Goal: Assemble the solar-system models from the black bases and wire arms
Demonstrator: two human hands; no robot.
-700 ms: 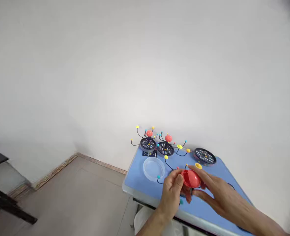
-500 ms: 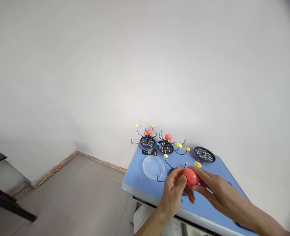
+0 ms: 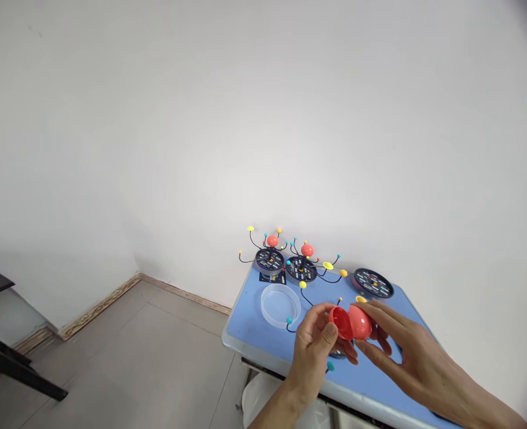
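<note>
Over the near part of the blue table, my left hand (image 3: 313, 344) grips a hollow red half-shell (image 3: 341, 322), its open side showing. A second red half-shell (image 3: 360, 323), rounded side toward me, is pinched in the fingers of my right hand (image 3: 402, 342). The two halves sit edge to edge, parted at one side. Under my hands stands a solar system model (image 3: 337, 351), mostly hidden, with curved black arms ending in a yellow ball (image 3: 303, 285), a teal ball (image 3: 289, 320) and a yellow ringed planet (image 3: 360, 299).
Two solar system models with red centre balls (image 3: 272, 241) (image 3: 307, 250) stand at the back of the blue table (image 3: 241, 319). A round black base (image 3: 373, 283) lies at the back right, a clear round lid (image 3: 280, 305) at the left. The white wall (image 3: 263, 119) rises behind.
The red ball has come apart into two halves. My right hand has moved slightly right with its half, and the hollow inside of the left half now shows.
</note>
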